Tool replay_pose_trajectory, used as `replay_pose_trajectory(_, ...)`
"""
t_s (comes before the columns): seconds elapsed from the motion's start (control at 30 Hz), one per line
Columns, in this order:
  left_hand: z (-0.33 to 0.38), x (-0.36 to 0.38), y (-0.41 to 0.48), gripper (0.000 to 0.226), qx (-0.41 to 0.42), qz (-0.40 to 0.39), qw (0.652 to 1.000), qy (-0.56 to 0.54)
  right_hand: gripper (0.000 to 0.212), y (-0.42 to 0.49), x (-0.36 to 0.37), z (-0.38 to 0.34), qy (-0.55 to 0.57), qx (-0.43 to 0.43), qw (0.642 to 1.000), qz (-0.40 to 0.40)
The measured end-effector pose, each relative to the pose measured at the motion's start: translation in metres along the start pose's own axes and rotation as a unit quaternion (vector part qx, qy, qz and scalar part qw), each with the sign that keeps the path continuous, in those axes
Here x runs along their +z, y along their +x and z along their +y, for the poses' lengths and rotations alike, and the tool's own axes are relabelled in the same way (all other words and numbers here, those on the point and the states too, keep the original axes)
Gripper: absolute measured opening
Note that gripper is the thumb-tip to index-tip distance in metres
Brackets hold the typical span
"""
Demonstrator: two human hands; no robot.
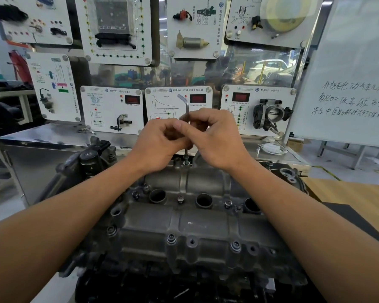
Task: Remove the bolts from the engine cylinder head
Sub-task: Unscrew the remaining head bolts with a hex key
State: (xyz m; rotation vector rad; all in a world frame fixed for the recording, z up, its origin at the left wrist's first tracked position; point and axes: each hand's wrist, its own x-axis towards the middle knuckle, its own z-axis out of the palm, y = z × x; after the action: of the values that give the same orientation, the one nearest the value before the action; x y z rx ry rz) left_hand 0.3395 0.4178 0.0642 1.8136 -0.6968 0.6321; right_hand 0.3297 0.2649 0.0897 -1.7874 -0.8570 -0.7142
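A grey metal engine cylinder head fills the lower middle of the view. An L-shaped hex key stands upright, its tip in a bolt at the far edge of the head. My left hand and my right hand both pinch the key's shaft, fingers curled round it. More bolts sit in the head: one in the middle, one to its right, and two along the near edge.
A steel bench with sensor display boards stands right behind the head. A whiteboard leans at the right. A white cable lies on the bench. A wooden table surface lies to the right.
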Motion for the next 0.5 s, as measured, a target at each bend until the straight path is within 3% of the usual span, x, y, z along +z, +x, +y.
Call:
replay_pose_trajectory(0.07, -0.0005, 0.0004, 0.0008, 0.015, -0.006, 0.004, 1.000, -0.004, 0.016, 0.0018, 0.0022, 0.0021, 0.007, 0.009, 1.000, 0.012)
replay_pose_trajectory(0.27, -0.0003, -0.0038, -0.0041, 0.024, -0.005, -0.068, 0.998, 0.007, 0.029, 0.0031, -0.0007, 0.0055, -0.009, 0.037, 0.999, -0.034)
replay_pose_trajectory(0.37, -0.0007, -0.0038, -0.0025, 0.019, -0.003, -0.054, 0.998, 0.034, 0.030, 0.0038, -0.0008, 0.0069, -0.029, 0.043, 0.997, -0.055)
replay_pose_trajectory(0.5, 0.0002, -0.0014, -0.0011, 0.019, 0.007, -0.004, 1.000, 0.028, 0.022, 0.0019, 0.0009, 0.0034, -0.011, 0.025, 1.000, -0.008)
